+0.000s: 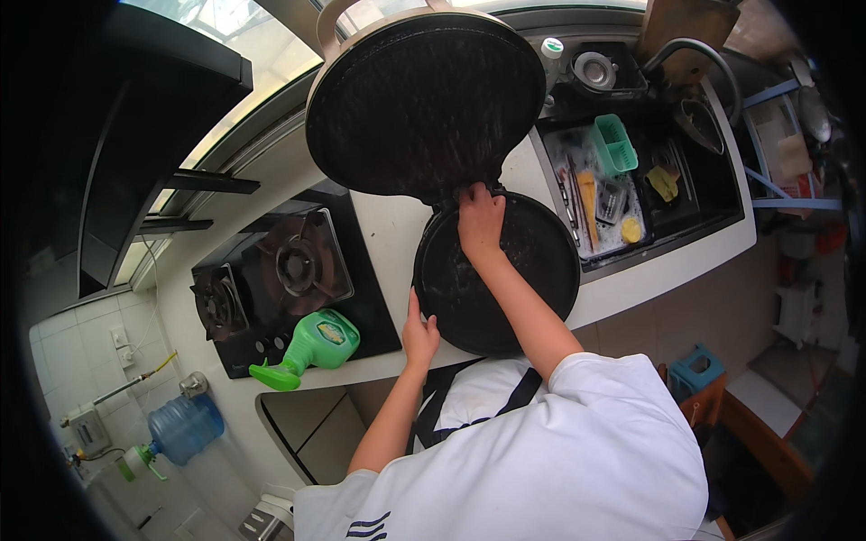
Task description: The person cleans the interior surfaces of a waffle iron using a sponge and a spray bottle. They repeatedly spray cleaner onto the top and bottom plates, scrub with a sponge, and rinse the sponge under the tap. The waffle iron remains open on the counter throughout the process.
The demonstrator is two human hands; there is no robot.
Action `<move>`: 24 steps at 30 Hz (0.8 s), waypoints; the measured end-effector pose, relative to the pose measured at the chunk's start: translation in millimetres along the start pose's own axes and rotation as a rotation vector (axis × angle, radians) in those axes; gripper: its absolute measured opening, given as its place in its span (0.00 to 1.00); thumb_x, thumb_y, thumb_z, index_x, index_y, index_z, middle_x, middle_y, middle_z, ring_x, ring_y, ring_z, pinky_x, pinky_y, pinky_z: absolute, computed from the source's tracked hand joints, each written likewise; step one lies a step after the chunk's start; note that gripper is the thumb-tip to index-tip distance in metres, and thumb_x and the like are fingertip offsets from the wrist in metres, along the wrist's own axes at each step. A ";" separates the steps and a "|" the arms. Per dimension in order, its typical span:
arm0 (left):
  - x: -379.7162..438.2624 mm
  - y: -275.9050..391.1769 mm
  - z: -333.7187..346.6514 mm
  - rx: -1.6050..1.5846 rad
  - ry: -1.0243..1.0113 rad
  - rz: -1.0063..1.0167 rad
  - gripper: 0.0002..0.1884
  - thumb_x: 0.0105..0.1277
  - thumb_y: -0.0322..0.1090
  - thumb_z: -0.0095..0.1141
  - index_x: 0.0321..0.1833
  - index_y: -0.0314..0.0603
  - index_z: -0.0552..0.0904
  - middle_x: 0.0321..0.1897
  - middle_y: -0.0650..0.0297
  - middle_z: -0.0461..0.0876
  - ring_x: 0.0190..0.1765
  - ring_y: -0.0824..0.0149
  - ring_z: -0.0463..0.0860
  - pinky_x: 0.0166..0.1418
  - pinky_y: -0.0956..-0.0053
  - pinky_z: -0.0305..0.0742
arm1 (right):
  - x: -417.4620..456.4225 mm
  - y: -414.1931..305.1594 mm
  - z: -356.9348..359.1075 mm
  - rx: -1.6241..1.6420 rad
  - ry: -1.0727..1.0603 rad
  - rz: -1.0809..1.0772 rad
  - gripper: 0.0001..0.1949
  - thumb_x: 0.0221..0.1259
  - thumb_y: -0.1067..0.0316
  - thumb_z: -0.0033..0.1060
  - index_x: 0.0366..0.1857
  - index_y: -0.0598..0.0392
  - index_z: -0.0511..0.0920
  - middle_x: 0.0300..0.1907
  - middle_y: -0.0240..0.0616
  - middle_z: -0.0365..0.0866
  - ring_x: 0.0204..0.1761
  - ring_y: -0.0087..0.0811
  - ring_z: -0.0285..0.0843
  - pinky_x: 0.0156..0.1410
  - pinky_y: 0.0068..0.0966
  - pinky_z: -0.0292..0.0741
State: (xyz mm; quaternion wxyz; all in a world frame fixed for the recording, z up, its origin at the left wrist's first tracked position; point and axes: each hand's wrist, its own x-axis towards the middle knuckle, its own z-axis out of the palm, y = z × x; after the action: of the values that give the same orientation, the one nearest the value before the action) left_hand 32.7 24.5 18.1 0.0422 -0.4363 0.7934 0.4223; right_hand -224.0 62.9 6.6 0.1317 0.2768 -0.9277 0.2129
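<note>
A round electric baking pan stands open on the counter in front of me. Its dark upper plate [426, 108] is tipped up and back, and its lower plate [467, 304] lies flat. My left hand [421, 335] holds the lower plate's left rim, index finger stretched along the outside and thumb on the near side. At the hinge between the two plates is my right hand [482, 216], knuckles up and fingers bent down. Whether those fingers hold anything is hidden. Pale marks show on both black cooking surfaces.
Left of the pan are a gas stove [298, 264] and a green spray bottle [328, 341] lying at the counter's front edge. The sink [703, 196] on the right has a tray of suds with utensils, a yellow sponge [631, 230] and a green basket [614, 145].
</note>
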 end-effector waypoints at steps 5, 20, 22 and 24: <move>-0.4 -12.0 3.0 -0.038 0.037 0.052 0.44 0.63 0.23 0.61 0.83 0.47 0.57 0.33 0.44 0.83 0.34 0.44 0.85 0.40 0.56 0.76 | -22.5 15.0 -19.8 -0.096 -0.053 -0.246 0.13 0.54 0.68 0.61 0.44 0.56 0.83 0.38 0.35 0.74 0.40 0.32 0.75 0.44 0.32 0.66; 3.8 -21.8 4.3 -0.056 -0.038 0.073 0.43 0.69 0.19 0.56 0.85 0.50 0.53 0.71 0.37 0.73 0.28 0.64 0.87 0.27 0.72 0.81 | -47.8 46.9 -46.5 -0.166 -0.073 0.015 0.17 0.59 0.70 0.59 0.53 0.57 0.82 0.42 0.35 0.76 0.44 0.33 0.76 0.47 0.32 0.68; 7.1 -22.2 4.8 -0.033 -0.045 0.057 0.44 0.68 0.20 0.57 0.85 0.51 0.53 0.64 0.38 0.74 0.29 0.61 0.87 0.29 0.69 0.80 | -42.7 14.0 -35.3 -0.198 -0.077 -0.021 0.15 0.58 0.69 0.58 0.48 0.58 0.82 0.40 0.35 0.76 0.44 0.33 0.75 0.48 0.30 0.68; 7.9 -14.6 3.0 -0.024 -0.042 0.028 0.44 0.65 0.22 0.60 0.84 0.48 0.56 0.45 0.42 0.80 0.32 0.50 0.86 0.35 0.61 0.78 | -53.0 -26.0 -25.8 -0.160 -0.186 -0.159 0.15 0.57 0.66 0.59 0.48 0.57 0.84 0.41 0.34 0.77 0.45 0.31 0.75 0.49 0.29 0.68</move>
State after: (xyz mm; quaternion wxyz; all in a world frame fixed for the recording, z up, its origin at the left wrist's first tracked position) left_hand 37.5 17.6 3.5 0.0478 -0.4168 0.7933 0.4413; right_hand -162.9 79.6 18.3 0.0833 0.3565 -0.9251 0.1005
